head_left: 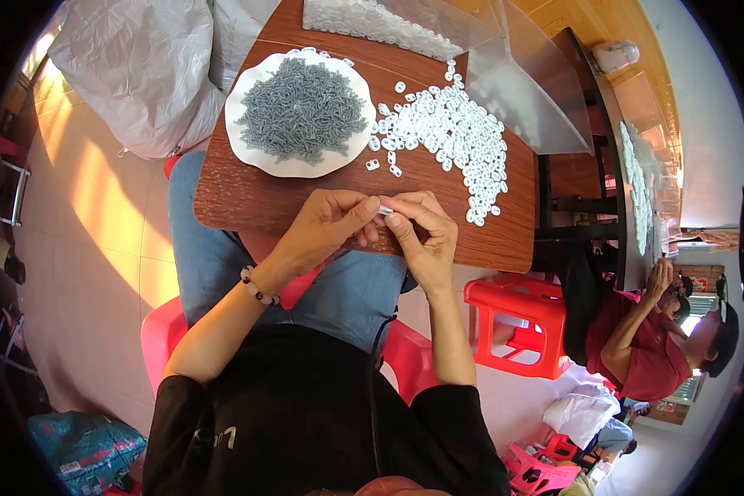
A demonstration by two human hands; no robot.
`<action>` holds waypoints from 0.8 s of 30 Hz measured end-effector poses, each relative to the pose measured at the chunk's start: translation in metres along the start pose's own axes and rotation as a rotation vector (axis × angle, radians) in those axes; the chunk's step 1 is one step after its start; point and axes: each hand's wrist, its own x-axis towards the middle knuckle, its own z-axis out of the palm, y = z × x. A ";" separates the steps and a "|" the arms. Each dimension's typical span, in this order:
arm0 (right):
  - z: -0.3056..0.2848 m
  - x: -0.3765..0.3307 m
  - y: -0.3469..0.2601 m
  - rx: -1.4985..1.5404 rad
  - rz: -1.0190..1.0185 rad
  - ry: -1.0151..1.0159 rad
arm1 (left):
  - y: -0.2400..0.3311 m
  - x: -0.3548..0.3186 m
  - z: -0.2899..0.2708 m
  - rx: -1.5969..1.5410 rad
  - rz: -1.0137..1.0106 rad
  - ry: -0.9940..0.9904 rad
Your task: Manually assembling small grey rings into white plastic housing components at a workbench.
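Close to the near edge of the brown table point(264, 198), my left hand point(332, 221) and my right hand point(424, 236) meet fingertip to fingertip. Both are closed in a pinch around a small white piece point(385, 210), mostly covered by the fingers. Beyond my left hand stands a white wavy-rimmed plate point(238, 149), heaped with short thin grey pieces point(302, 107) that look like little springs. Past my right hand spreads a loose pile of small white oval pieces with holes point(450, 128). Several stray ones lie between pile and plate.
A clear-walled bin point(380, 25) holding more white pieces stands at the far edge. Large white sacks point(140, 74) are at the left. To the right are a red stool point(517, 322) and another person in a dark red shirt point(636, 347) at a dark table.
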 end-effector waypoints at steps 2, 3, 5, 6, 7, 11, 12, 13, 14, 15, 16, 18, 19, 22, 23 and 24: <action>-0.002 0.000 -0.003 -0.040 -0.033 -0.015 | 0.002 -0.002 0.001 -0.022 -0.009 0.004; -0.003 0.002 -0.004 -0.080 -0.062 -0.031 | 0.003 -0.002 0.001 -0.047 -0.019 0.009; -0.005 0.000 -0.006 -0.054 -0.050 -0.044 | 0.005 -0.005 0.003 -0.052 -0.035 0.029; -0.006 0.001 -0.006 -0.027 -0.026 -0.061 | 0.006 -0.007 0.004 -0.063 -0.061 0.051; -0.008 0.003 -0.006 -0.027 -0.035 -0.059 | 0.008 -0.009 0.004 -0.058 -0.053 0.049; -0.019 0.018 0.002 -0.097 0.085 0.022 | 0.013 -0.013 0.010 0.053 -0.046 0.101; -0.021 0.025 0.003 -0.241 0.098 0.033 | 0.013 -0.014 0.011 0.116 -0.016 0.124; -0.022 0.030 0.004 -0.384 0.111 0.042 | 0.013 -0.014 0.012 0.119 -0.016 0.123; -0.021 0.034 0.004 -0.409 0.141 0.032 | 0.015 -0.016 0.013 0.150 0.001 0.143; -0.020 0.037 0.006 -0.408 0.139 0.035 | 0.016 -0.016 0.013 0.181 0.020 0.163; -0.019 0.040 0.011 -0.479 0.067 0.042 | 0.018 -0.015 0.013 0.183 0.021 0.161; -0.016 0.042 0.013 -0.547 -0.008 0.048 | 0.020 -0.014 0.012 0.231 -0.008 0.214; -0.013 0.043 0.012 -0.587 0.013 0.031 | 0.019 -0.014 0.011 0.234 -0.007 0.217; -0.010 0.045 0.010 -0.622 0.073 -0.014 | 0.017 -0.015 0.009 0.222 0.118 0.252; -0.009 0.047 0.010 -0.620 0.112 -0.039 | 0.019 -0.015 0.008 0.261 0.096 0.247; -0.009 0.048 0.009 -0.618 0.111 -0.041 | 0.020 -0.016 0.007 0.300 0.074 0.241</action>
